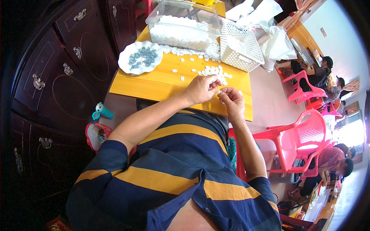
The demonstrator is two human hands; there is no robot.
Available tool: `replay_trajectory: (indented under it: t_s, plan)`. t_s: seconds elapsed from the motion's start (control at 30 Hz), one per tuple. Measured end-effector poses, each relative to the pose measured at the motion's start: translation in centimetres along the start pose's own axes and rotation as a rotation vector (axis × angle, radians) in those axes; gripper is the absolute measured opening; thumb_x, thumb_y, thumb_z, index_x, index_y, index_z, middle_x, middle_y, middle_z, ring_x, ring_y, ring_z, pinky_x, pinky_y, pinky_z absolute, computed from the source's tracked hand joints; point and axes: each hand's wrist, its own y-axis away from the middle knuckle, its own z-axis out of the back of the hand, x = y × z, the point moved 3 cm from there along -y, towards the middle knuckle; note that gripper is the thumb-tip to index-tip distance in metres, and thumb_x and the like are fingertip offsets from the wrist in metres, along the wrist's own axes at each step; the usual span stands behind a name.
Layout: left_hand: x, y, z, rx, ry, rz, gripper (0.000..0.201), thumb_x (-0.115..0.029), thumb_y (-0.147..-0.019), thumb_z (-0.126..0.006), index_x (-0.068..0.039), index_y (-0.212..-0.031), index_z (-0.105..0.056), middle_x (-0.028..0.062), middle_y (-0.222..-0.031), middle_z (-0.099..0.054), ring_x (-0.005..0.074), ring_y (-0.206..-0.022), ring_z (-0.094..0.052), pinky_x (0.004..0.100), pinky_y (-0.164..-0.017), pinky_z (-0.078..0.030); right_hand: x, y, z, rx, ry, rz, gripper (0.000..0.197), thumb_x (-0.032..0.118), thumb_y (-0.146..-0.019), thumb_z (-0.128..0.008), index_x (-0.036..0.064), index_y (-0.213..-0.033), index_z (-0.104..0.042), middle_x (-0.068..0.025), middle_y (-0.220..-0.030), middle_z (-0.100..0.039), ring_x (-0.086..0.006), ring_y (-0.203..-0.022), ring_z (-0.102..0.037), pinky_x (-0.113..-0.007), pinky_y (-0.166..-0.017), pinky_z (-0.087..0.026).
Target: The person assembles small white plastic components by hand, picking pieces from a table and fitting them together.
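Note:
Both hands meet over the near right part of the yellow table. My left hand [202, 89] is closed, thumb and fingers pinched together; whatever it grips is too small or hidden to tell. Beside it, my right hand [233, 102] pinches a small white piece [219, 92] between thumb and fingertips. Just beyond the hands lies a pile of white plastic pieces [216, 72]. Several small white rectangular pieces with holes, one of them a loose piece [182, 78], lie to the left of that pile. A white scalloped dish [124, 61] holds many small grey-blue parts [143, 57].
Along the table's far side stand a clear plastic bin [185, 32] full of white pieces and a white perforated basket [243, 54]. White sacks [275, 42] sit behind the basket. Dark wooden cabinets [58, 77] line the left; pink chairs [296, 142] and seated people are at right.

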Motion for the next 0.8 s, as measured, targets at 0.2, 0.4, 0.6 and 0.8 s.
replay_trajectory:
  t_s: [0.2,0.4,0.6,0.8]
  plan:
    - [-0.1,0.0,0.0,0.006,-0.046,-0.017,0.014,-0.002,-0.086,-0.067,-0.002,-0.099,-0.064,0.0050,-0.073,-0.066,0.0096,-0.065,-0.062,0.0266,-0.062,-0.051,0.1,0.1,-0.1,0.003,0.010,-0.011,0.016,0.005,-0.091,-0.069,-0.0001,-0.105,-0.064,-0.0021,-0.093,-0.068,-0.0090,-0.084,-0.063,-0.023,-0.078,-0.051]
    - [0.7,-0.2,-0.3,0.006,0.101,0.044,0.013,0.000,-0.086,-0.067,-0.001,-0.098,-0.064,0.0014,-0.077,-0.065,0.0065,-0.068,-0.061,0.0246,-0.063,-0.051,0.3,0.2,-0.2,-0.008,-0.005,-0.025,0.015,0.006,-0.091,-0.067,0.0005,-0.104,-0.064,-0.0017,-0.092,-0.067,-0.0085,-0.082,-0.062,-0.023,-0.077,-0.050]
    - [0.8,-0.1,-0.3,0.009,0.128,0.058,0.014,0.001,-0.086,-0.067,-0.001,-0.099,-0.064,0.0002,-0.077,-0.064,0.0055,-0.069,-0.060,0.0236,-0.064,-0.051,-0.2,0.0,-0.2,-0.013,-0.030,-0.041,0.015,0.005,-0.090,-0.067,0.0010,-0.104,-0.064,-0.0011,-0.090,-0.067,-0.0080,-0.079,-0.060,-0.023,-0.075,-0.049]
    - [1.2,-0.1,-0.2,0.007,0.067,0.062,0.014,-0.001,-0.085,-0.068,-0.001,-0.099,-0.064,0.0016,-0.077,-0.066,0.0065,-0.069,-0.061,0.0245,-0.065,-0.051,0.0,0.0,-0.3,-0.018,-0.053,-0.050,0.015,0.005,-0.090,-0.067,0.0006,-0.104,-0.064,-0.0012,-0.090,-0.066,-0.0081,-0.079,-0.060,-0.023,-0.074,-0.048]
